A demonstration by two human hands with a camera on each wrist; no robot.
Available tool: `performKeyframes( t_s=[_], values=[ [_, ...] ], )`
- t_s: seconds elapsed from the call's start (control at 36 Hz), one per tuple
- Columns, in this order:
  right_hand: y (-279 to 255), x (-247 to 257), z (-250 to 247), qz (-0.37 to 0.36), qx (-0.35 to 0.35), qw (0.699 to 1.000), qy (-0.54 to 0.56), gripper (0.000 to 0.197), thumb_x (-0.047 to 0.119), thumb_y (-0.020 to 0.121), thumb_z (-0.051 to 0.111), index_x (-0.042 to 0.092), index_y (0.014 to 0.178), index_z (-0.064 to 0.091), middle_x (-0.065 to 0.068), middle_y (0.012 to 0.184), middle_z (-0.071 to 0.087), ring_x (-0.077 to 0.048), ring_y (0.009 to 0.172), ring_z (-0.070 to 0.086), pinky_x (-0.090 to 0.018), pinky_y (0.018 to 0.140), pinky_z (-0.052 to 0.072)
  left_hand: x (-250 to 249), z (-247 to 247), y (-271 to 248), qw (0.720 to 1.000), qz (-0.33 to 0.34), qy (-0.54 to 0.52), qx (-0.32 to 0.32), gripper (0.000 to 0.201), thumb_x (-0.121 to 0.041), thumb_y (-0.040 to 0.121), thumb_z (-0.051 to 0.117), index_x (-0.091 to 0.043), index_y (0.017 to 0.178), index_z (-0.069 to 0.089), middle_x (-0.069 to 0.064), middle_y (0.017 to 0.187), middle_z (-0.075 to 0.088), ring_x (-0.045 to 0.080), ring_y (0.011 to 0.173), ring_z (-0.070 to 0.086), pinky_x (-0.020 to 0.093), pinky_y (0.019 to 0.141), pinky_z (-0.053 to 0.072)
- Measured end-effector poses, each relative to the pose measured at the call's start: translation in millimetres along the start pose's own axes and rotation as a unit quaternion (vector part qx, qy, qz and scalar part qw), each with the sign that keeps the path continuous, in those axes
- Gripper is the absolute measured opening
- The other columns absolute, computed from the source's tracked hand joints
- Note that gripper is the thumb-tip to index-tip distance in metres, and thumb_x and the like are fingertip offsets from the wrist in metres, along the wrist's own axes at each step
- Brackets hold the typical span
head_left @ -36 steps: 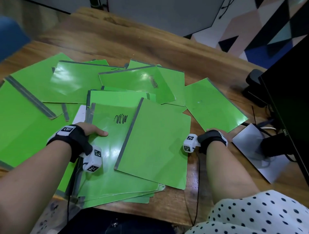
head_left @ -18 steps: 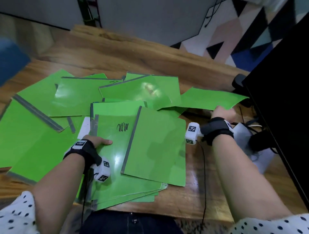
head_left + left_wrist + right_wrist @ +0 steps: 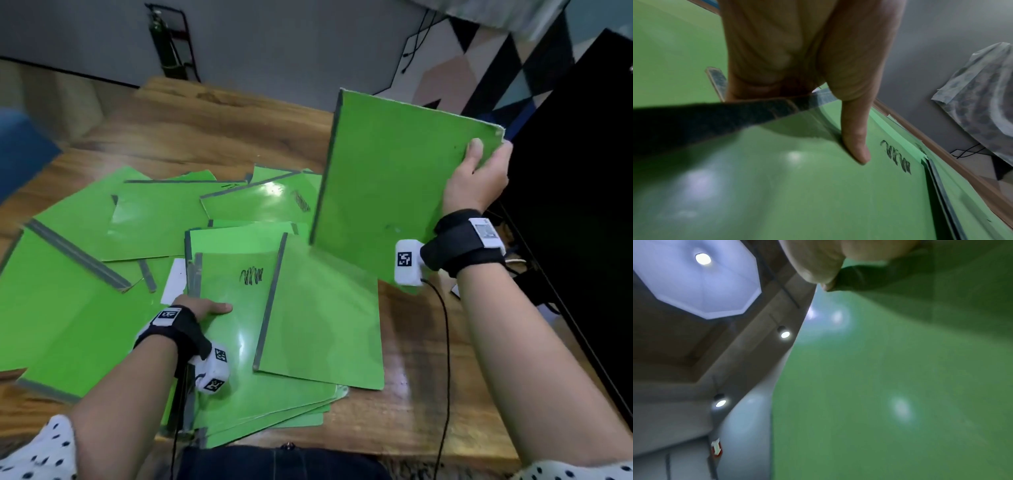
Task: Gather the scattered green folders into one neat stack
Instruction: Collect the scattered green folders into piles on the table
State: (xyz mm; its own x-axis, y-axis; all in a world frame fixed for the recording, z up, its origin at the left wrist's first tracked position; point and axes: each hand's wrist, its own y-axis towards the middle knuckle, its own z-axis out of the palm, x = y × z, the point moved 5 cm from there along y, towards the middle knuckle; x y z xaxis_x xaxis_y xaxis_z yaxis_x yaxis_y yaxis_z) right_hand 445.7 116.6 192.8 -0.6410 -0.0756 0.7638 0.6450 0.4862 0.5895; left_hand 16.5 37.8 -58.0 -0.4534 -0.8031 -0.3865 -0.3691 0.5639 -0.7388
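While the right hand holds one green folder up off the wooden table, thumb pressed on its near face at the far right corner and the other fingers hidden behind it, the sheet stands tilted, dark spine edge to the left, its lower edge hanging over the right side of the pile. The right wrist view shows little beyond that same glossy green surface and ceiling lights. Down at the near left, the left hand grips the spine edge of the near stack; the thumb lies flat on the top cover beside a black scribble, the other fingers tucked out of sight under the edge. Another folder lies askew on that stack, just right of the left hand. More scattered folders fan out overlapping across the left and far side. A black monitor stands at the right, close behind the raised folder.
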Motion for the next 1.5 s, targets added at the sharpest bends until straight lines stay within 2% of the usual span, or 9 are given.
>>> performKeyframes(
  t_s=[0.17,0.42,0.56,0.81,0.92,1.03,1.19,1.36,1.5],
  values=[
    [-37.5,-69.1,28.6,0.193,0.149,0.969,-0.049,0.039,0.017,0.095,0.049,0.003,0.131,0.045,-0.016,0.133,0.052,-0.026,0.122,0.05,-0.024,0.093,0.031,3.7,1.6,3.3,1.0,0.009,-0.013,-0.017,0.091,-0.042,0.063,0.085,0.008,0.128,0.045,0.022,0.122,0.058,0.035,0.104,0.058,0.038,0.086,0.05],
    [-144.9,-145.4,46.4,0.391,0.391,0.826,-0.11,0.064,0.014,0.087,0.065,0.005,0.141,0.033,-0.016,0.134,0.049,-0.027,0.109,0.054,-0.031,0.082,0.042,4.5,3.0,3.7,0.999,0.019,-0.04,-0.029,0.107,-0.038,0.064,0.085,0.003,0.143,0.026,0.021,0.141,0.043,0.037,0.125,0.046,0.044,0.099,0.043],
    [-151.3,-145.2,42.0,0.408,0.472,0.77,-0.136,0.097,0.029,0.084,0.07,0.014,0.151,0.003,-0.013,0.157,0.015,-0.033,0.141,0.025,-0.048,0.11,0.027,6.5,4.0,6.9,0.999,0.019,-0.036,-0.026,0.105,-0.038,0.066,0.084,0.003,0.143,0.026,0.021,0.14,0.043,0.036,0.125,0.046,0.043,0.099,0.043],
    [-219.7,-147.7,16.3,0.362,0.484,0.69,-0.398,0.143,0.075,0.038,0.077,0.007,0.147,0.014,-0.02,0.148,0.032,-0.039,0.132,0.037,-0.053,0.103,0.04,6.0,5.2,8.6,0.999,0.004,-0.035,-0.024,0.103,-0.035,0.069,0.082,0.003,0.144,0.023,0.022,0.142,0.041,0.037,0.126,0.045,0.044,0.1,0.042],
    [-229.7,-141.4,20.3,0.352,0.476,0.684,-0.426,0.131,0.067,0.046,0.081,0.003,0.142,0.018,-0.021,0.139,0.042,-0.038,0.128,0.038,-0.051,0.103,0.038,6.5,4.9,7.0,0.999,0.002,-0.036,-0.023,0.104,-0.036,0.069,0.082,0.001,0.144,0.022,0.021,0.144,0.038,0.037,0.128,0.043,0.044,0.101,0.04],
    [-234.8,-175.5,31.7,0.377,0.505,0.678,-0.379,0.154,0.075,0.019,0.08,-0.002,0.141,0.027,-0.018,0.134,0.051,-0.036,0.118,0.052,-0.045,0.094,0.049,6.1,4.9,5.8,0.999,0.005,-0.029,-0.022,0.105,-0.037,0.069,0.082,0.003,0.145,0.022,0.021,0.143,0.039,0.036,0.127,0.044,0.042,0.099,0.041],
    [-225.2,-149.6,29.0,0.399,0.527,0.689,-0.297,0.078,0.039,0.065,0.085,-0.003,0.122,0.053,-0.016,0.127,0.059,-0.032,0.11,0.059,-0.036,0.089,0.05,2.7,0.5,-1.1,1.0,0.013,-0.013,-0.01,0.109,-0.043,0.067,0.082,0.002,0.145,0.021,0.021,0.144,0.038,0.037,0.127,0.044,0.046,0.101,0.042],
    [-205.8,-132.0,42.5,0.333,0.525,0.75,-0.227,0.06,0.025,0.068,0.084,0.004,0.116,0.055,-0.009,0.115,0.063,-0.029,0.107,0.06,-0.041,0.094,0.049,0.5,0.7,0.0,0.999,0.027,0.001,0.033,0.093,-0.058,0.077,0.064,0.003,0.141,0.034,0.022,0.136,0.048,0.035,0.117,0.052,0.038,0.087,0.046],
    [-225.5,-110.5,50.6,0.293,0.553,0.752,-0.205,0.087,0.033,0.064,0.084,0.009,0.135,0.04,-0.01,0.135,0.052,-0.029,0.123,0.051,-0.047,0.101,0.044,0.0,-2.0,-2.3,0.997,0.04,-0.002,0.069,0.103,-0.076,0.073,0.049,-0.002,0.143,0.035,0.021,0.141,0.044,0.033,0.123,0.048,0.039,0.094,0.043]
  ],
)
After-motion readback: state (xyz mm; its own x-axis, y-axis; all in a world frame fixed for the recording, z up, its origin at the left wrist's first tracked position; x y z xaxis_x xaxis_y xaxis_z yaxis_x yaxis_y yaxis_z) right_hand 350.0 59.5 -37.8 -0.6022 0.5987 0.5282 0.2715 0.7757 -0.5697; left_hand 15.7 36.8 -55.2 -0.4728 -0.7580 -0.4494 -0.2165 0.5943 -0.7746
